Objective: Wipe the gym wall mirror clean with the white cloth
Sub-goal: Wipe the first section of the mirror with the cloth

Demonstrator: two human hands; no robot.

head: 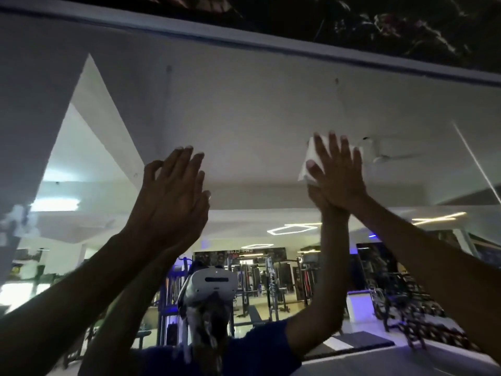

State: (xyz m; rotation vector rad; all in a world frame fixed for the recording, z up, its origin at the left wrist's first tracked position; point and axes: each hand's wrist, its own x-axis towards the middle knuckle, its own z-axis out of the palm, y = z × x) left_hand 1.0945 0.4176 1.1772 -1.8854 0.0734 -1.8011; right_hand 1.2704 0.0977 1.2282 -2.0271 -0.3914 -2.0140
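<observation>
**Both hands raised against the gym mirror, cloth under the right palm**

The right hand (337, 172) lies flat on the mirror (244, 118) at about 2 o'clock from the picture's centre, its fingers (332, 147) straight and slightly spread, pressing the white cloth (305, 172) against the glass. The cloth's edges show at the hand's 9 o'clock side and a little past the fingertips at 1 o'clock.

The left hand (173, 196) is up at about 9 o'clock from the cloth, well apart from it, fingers straight and close together, holding nothing (whether the palm touches the glass cannot be told).

The mirror's frame (271, 42) runs along 12 o'clock. At 6 o'clock the glass reflects the person in a blue shirt (257, 351) wearing a white headset (214, 286); behind them stand gym machines (271, 280). A dark sign there bears reversed writing too blurred to read.
</observation>
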